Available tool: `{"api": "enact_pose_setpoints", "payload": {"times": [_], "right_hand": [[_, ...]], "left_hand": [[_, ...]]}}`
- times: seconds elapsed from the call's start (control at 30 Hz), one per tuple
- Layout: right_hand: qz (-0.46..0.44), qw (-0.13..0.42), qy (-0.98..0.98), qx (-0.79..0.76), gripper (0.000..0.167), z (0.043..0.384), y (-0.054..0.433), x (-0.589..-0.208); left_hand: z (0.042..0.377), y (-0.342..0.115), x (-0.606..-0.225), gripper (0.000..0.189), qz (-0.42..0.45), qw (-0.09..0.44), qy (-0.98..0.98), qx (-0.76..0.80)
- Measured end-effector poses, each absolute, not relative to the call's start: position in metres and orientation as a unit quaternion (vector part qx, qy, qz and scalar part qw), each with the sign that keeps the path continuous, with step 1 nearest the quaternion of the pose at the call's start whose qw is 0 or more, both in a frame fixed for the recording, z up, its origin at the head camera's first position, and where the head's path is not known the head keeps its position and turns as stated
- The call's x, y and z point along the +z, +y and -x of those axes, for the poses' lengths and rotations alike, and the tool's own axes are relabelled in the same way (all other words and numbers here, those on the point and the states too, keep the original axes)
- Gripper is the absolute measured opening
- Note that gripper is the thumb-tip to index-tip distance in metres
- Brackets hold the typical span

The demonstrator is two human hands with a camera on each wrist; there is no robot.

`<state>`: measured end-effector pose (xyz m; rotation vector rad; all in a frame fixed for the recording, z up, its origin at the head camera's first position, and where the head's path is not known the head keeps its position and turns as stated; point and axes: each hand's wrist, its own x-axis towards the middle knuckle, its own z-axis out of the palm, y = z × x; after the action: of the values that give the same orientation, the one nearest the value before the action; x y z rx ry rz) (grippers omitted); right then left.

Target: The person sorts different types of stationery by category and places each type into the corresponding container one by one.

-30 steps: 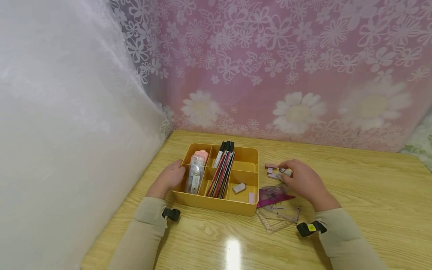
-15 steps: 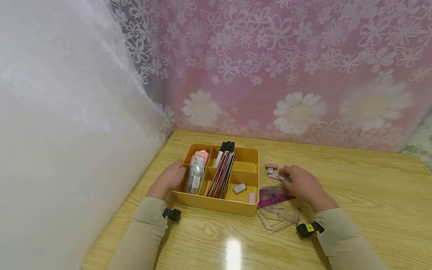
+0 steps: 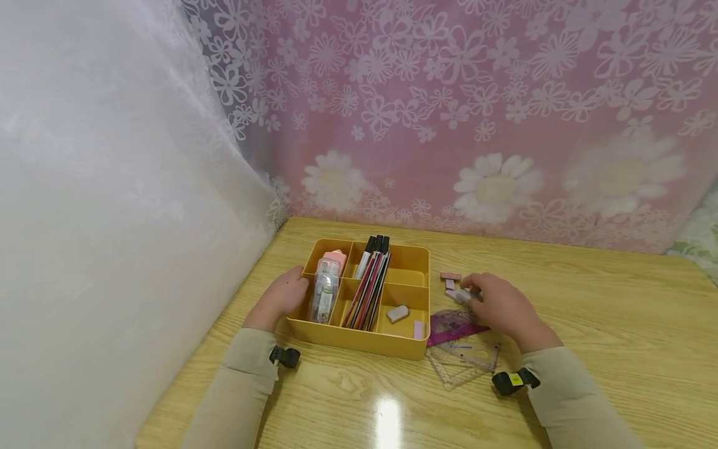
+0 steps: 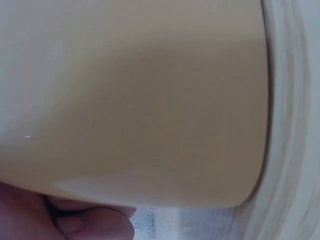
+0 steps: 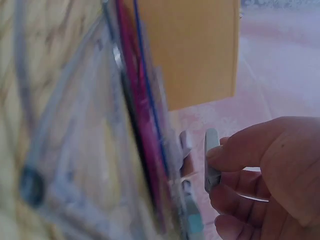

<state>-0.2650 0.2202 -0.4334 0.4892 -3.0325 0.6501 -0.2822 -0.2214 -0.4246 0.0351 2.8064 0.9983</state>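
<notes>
A yellow desk organizer (image 3: 359,338) with compartments stands on the table. My left hand (image 3: 287,290) grips its left side. In the left wrist view curled fingers (image 4: 97,223) lie against the organizer's wall, partly hidden. My right hand (image 3: 502,305) is right of the organizer and pinches a small pale grey piece with a rounded end (image 5: 211,152) between thumb and fingers. Several pinkish erasers (image 3: 450,275) lie beside that hand. Just below are a magenta ruler (image 3: 457,332) and a clear set square (image 3: 449,376), overlapping other clear pieces.
Inside the organizer are a bundle of pencils (image 3: 367,296), black-capped markers (image 3: 365,254), a clear case (image 3: 325,293), a peach-coloured item (image 3: 336,255), a white eraser (image 3: 398,313) and a pink block (image 3: 418,329). A floral curtain (image 3: 421,125) hangs behind; a white sheet (image 3: 112,187) borders the left.
My right hand has shifted slightly down with its fingers drawn closer to the pinkish erasers, and the pale piece has turned in its grasp. The left hand and organizer stay in place.
</notes>
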Motion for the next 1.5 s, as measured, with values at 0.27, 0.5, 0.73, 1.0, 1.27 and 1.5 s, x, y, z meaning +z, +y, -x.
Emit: {"api": "enact_pose_setpoints", "payload": {"times": [0.27, 0.5, 0.73, 1.0, 1.27, 1.5], "right_hand": [[-0.167, 0.018, -0.959, 0.230, 0.028, 0.256, 0.209, -0.414], [-0.186, 0.041, -0.952, 0.241, 0.027, 0.241, 0.195, -0.395], [-0.221, 0.060, -0.942, 0.245, 0.027, 0.228, 0.182, -0.382], [-0.263, 0.061, -0.932, 0.242, 0.025, 0.216, 0.166, -0.377], [-0.319, 0.081, -0.909, 0.256, 0.026, 0.206, 0.151, -0.378], [-0.338, 0.080, -0.899, 0.268, 0.031, 0.204, 0.148, -0.378]], "left_hand": [[0.280, -0.221, -0.422, 0.051, -0.006, 0.085, 0.936, 0.341], [0.282, -0.222, -0.425, 0.052, -0.016, 0.079, 0.940, 0.331], [0.283, -0.222, -0.427, 0.051, -0.021, 0.076, 0.940, 0.332], [0.282, -0.222, -0.427, 0.050, -0.022, 0.074, 0.939, 0.335], [0.282, -0.221, -0.426, 0.049, -0.025, 0.070, 0.939, 0.336], [0.282, -0.220, -0.425, 0.049, -0.026, 0.068, 0.939, 0.336]]}}
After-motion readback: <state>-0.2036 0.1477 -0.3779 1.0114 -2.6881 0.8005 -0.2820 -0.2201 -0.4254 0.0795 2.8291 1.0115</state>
